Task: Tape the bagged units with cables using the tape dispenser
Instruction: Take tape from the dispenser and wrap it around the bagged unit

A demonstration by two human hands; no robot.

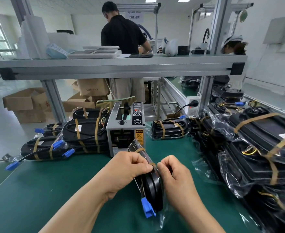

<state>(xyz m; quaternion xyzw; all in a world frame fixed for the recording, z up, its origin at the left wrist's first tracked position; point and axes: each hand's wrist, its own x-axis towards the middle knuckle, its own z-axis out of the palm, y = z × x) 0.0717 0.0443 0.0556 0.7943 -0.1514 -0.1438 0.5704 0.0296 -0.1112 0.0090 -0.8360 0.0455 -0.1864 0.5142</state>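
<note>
The unit (152, 185) stands on edge just in front of the dispenser (126, 130). The left hand (130, 167) and right hand (173, 172), fingers curled, pinch a tape strip (152, 164) at its top edge. To do this well, pull the strip taut round the unit, then press each end flat without creases.

Bagged unit (152, 187), black, stood on edge on the green bench (54, 182): pinched at its top by left hand (128, 169) and right hand (173, 175). Tape dispenser (126, 128) just behind. Taped units (86, 133) stacked toward the left edge, bagged pile (256, 148) along the right edge.
</note>
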